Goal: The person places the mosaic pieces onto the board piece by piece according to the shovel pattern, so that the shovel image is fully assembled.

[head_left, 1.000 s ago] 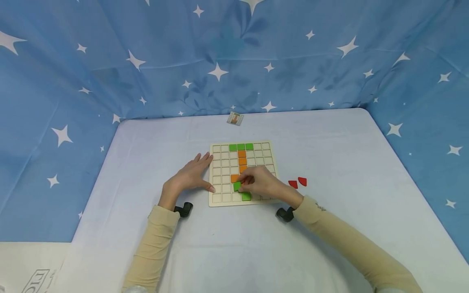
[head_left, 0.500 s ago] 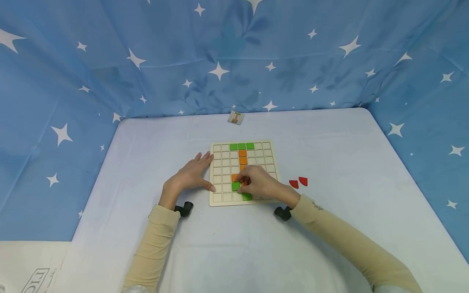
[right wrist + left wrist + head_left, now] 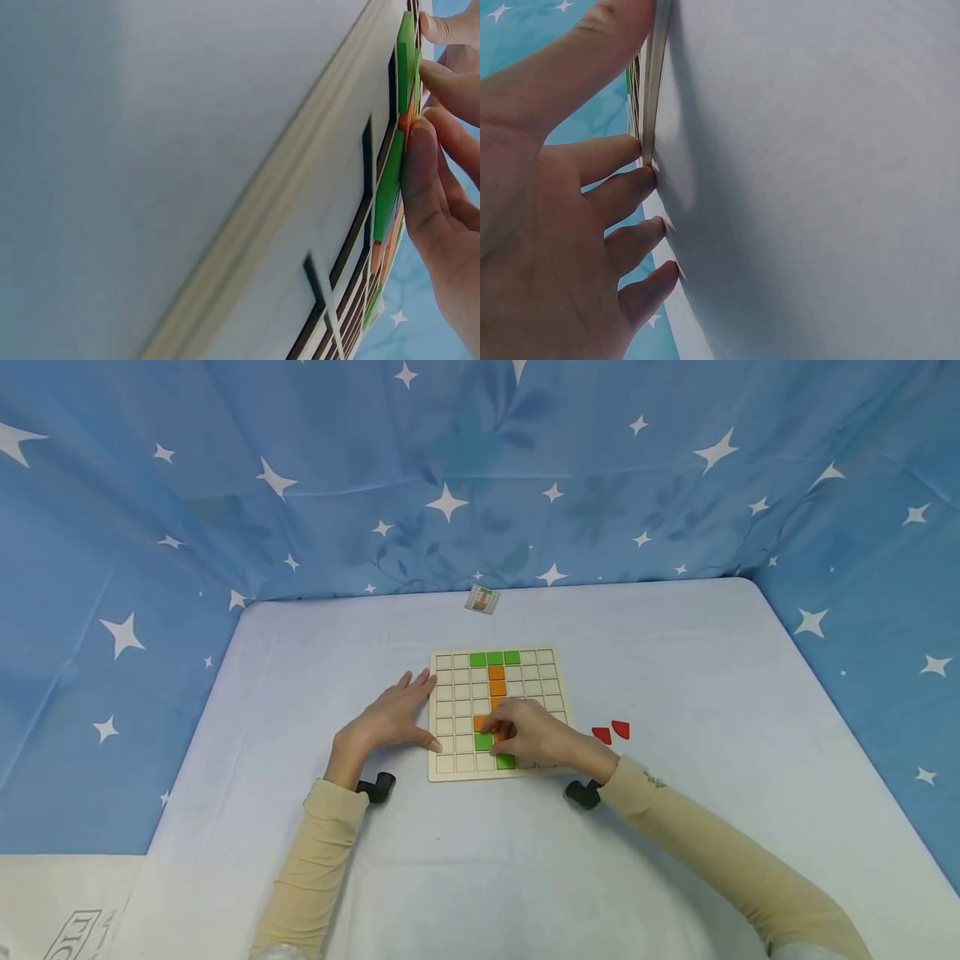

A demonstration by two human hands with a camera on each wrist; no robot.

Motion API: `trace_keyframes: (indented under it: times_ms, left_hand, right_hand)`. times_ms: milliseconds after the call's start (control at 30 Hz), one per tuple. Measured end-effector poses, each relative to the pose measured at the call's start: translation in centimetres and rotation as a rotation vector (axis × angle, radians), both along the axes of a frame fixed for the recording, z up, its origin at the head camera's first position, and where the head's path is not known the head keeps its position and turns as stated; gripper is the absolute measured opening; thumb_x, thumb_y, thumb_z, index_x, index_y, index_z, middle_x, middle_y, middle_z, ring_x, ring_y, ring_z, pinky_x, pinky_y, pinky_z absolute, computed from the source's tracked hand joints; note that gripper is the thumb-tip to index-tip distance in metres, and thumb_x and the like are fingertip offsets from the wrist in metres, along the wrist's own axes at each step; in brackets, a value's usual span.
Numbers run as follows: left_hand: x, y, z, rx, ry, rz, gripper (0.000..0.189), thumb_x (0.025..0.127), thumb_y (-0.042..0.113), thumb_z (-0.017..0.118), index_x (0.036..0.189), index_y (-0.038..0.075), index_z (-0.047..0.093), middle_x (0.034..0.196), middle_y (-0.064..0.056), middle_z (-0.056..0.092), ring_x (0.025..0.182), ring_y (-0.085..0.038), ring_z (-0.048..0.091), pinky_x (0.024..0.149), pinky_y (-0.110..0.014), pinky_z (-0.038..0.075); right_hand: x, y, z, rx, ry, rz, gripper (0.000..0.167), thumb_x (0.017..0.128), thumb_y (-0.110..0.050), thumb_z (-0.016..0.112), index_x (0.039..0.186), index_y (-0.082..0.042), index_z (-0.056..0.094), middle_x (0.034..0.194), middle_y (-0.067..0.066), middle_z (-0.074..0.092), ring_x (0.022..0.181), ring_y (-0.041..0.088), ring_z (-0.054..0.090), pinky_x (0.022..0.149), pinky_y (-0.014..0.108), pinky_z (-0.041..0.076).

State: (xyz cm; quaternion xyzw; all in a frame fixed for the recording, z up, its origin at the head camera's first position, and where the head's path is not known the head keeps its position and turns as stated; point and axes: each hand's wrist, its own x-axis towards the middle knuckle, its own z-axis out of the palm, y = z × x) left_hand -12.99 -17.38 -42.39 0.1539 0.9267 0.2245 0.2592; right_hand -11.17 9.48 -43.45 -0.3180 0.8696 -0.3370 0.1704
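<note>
A pale square grid board (image 3: 455, 764) lies on the table. Green tiles (image 3: 495, 658) line part of its far row, and orange tiles (image 3: 497, 673) run down from them. My right hand (image 3: 536, 731) is over the lower middle, thumb and fingertips curled at the edges of a green square tile (image 3: 483, 742), which looks flat in its cell. In the right wrist view the fingertips touch green tiles (image 3: 388, 180), and the hand hides part of the orange column. My left hand (image 3: 392, 714) spreads along the board's left edge; in the left wrist view its fingers meet the board's side (image 3: 657, 82).
Two red quarter-round pieces (image 3: 602, 736) lie right of the board. A small pattern card (image 3: 482, 600) lies beyond it near the table's far edge. A blue star-patterned curtain (image 3: 480, 468) encloses the back and sides of the white table (image 3: 465, 877).
The green tile has gone from tilted in my right fingertips to lying flat in its cell, slightly left. My right thumb has since shifted a little right. My left hand stays in place.
</note>
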Motion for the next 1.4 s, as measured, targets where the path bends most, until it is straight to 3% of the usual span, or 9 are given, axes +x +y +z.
trace_keyframes:
  times_ms: [567,900,1167,1400]
  left_hand:
    - [0.1,0.2,-0.1,-0.004,-0.004,0.002,0.120,0.078,0.039,0.090,0.166,0.009,0.015,0.174,-0.010,0.005,0.161,-0.035,-0.003,0.130,-0.056,0.007]
    - [0.1,0.3,-0.1,-0.001,0.005,0.004,0.119,0.078,0.039,0.090,0.166,0.009,0.015,0.174,-0.010,0.005,0.161,-0.035,-0.003,0.130,-0.056,0.007]
    - [0.1,0.3,-0.3,-0.012,0.001,0.004,0.120,0.078,0.040,0.089,0.166,0.010,0.014,0.174,-0.010,0.004,0.161,-0.035,-0.003,0.130,-0.057,0.007]
    - [0.2,0.2,-0.4,-0.004,0.002,0.005,0.120,0.079,0.040,0.089,0.166,0.010,0.013,0.174,-0.009,0.003,0.161,-0.034,-0.004,0.130,-0.055,0.006]
  right_hand:
    - [0.6,3.5,-0.1,-0.069,0.005,-0.048,0.023,0.090,-0.005,0.078,0.113,-0.006,0.077,0.109,0.003,0.076,0.090,0.012,0.066,0.082,0.027,0.060]
    - [1.3,6.7,0.3,-0.065,0.026,-0.118,0.021,0.090,-0.004,0.076,0.111,-0.005,0.077,0.101,0.002,0.075,0.080,0.013,0.062,0.072,0.024,0.056]
    - [1.8,8.8,0.1,-0.035,0.067,-0.159,0.019,0.091,-0.006,0.076,0.110,-0.005,0.076,0.102,0.002,0.076,0.084,0.012,0.064,0.073,0.026,0.056]
    - [2.2,10.7,0.0,-0.049,0.091,-0.194,0.019,0.090,-0.003,0.077,0.108,-0.004,0.076,0.098,0.002,0.074,0.079,0.012,0.061,0.066,0.024,0.053]
